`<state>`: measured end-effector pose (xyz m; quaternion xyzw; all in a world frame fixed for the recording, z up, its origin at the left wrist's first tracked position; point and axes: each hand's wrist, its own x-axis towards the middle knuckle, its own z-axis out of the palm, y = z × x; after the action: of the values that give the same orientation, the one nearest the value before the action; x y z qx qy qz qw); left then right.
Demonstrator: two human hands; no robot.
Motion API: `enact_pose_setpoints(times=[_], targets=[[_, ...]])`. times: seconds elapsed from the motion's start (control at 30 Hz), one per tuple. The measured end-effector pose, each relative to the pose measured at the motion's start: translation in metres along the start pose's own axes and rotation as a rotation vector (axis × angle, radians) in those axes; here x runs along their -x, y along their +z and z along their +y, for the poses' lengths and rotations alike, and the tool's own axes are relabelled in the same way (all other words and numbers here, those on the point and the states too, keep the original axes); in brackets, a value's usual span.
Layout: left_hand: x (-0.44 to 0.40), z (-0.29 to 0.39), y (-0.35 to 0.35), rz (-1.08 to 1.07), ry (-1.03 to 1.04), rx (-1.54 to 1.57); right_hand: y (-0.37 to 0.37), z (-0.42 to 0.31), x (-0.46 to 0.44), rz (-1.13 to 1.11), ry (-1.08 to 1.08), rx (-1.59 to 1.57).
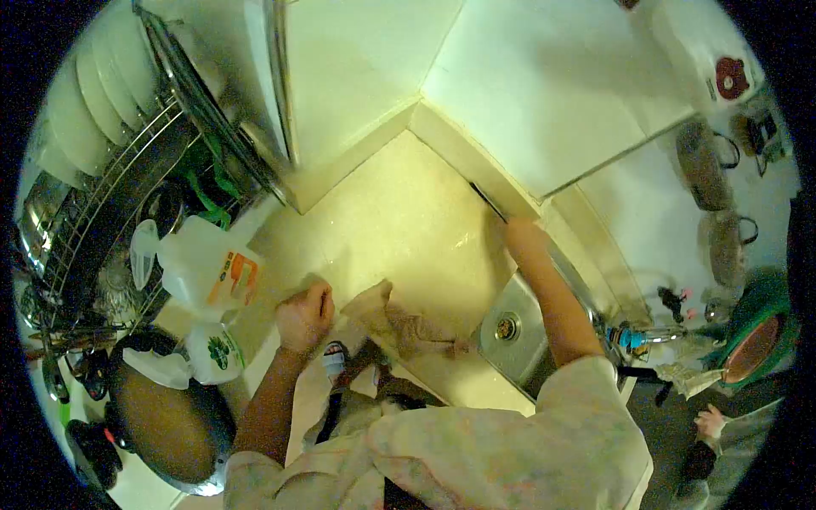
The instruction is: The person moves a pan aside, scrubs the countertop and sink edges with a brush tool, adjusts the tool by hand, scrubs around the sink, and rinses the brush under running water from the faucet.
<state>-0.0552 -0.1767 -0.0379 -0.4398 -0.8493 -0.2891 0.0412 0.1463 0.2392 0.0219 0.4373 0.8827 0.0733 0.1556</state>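
My right hand (529, 242) is closed around a thin, dark, stick-like tool (487, 201). Its far end points up and left along the low ledge at the back of the pale counter (399, 212); I cannot make out its exact kind. Held low at the counter's front left, my left hand (306, 314) is curled into a fist, and nothing shows in it. A brownish rumpled cloth (416, 327) lies at the counter's front edge, between my hands. The metal sink (531, 327) with its round drain is below my right forearm.
At left stand a large translucent jug (204, 263) with an orange label, a spray bottle (212, 353), a wide pan (166, 416) and a rack (110, 191) of plates. At right are a faucet (659, 336), a green basin (756, 340) and another person's hand (710, 422).
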Motion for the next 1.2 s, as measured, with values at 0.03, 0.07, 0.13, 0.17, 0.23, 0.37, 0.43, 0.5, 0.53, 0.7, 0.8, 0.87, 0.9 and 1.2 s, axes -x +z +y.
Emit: enact_pose_setpoints(times=[0.03,0.07,0.13,0.17,0.23,0.37,0.43,0.5,0.53,0.7,0.8,0.87,0.9,1.2], targets=[[-0.002,0.001,0.001,0.008,-0.011,-0.001,0.003,0.010,0.004,-0.030,0.015,0.110],[-0.001,0.004,0.000,0.003,-0.019,-0.003,0.016,0.012,-0.010,0.073,-0.063,0.106],[0.004,0.005,-0.002,-0.012,-0.013,-0.013,0.028,0.000,-0.036,0.268,-0.215,0.079],[0.001,0.004,-0.002,-0.004,-0.003,-0.024,0.019,-0.022,-0.052,0.215,-0.160,0.033],[0.000,0.002,-0.001,0.009,0.007,-0.021,-0.027,-0.088,-0.059,0.233,-0.184,-0.087],[0.000,0.002,-0.002,0.034,0.019,0.014,-0.048,-0.128,-0.096,0.164,-0.203,-0.004],[-0.002,0.003,-0.003,0.030,0.019,0.009,-0.028,-0.099,-0.093,0.217,-0.177,0.018],[-0.002,0.003,-0.005,-0.004,-0.002,-0.008,0.005,-0.053,-0.088,0.274,-0.157,0.048],[-0.001,0.002,-0.005,0.007,0.005,-0.001,0.005,-0.049,-0.081,0.294,-0.180,0.058],[0.000,-0.002,0.003,0.044,0.037,-0.009,-0.026,-0.073,-0.061,0.287,-0.309,0.050],[0.000,0.001,0.001,0.030,0.011,-0.004,-0.049,-0.128,-0.097,0.232,-0.306,0.003],[0.003,0.000,0.004,0.016,0.006,0.001,-0.048,-0.131,-0.103,0.214,-0.324,-0.013],[0.004,0.000,0.004,0.008,0.006,0.006,-0.043,-0.127,-0.104,0.221,-0.344,-0.017],[0.000,0.002,0.001,-0.036,-0.015,0.022,0.003,0.002,0.008,-0.029,-0.089,0.017]])
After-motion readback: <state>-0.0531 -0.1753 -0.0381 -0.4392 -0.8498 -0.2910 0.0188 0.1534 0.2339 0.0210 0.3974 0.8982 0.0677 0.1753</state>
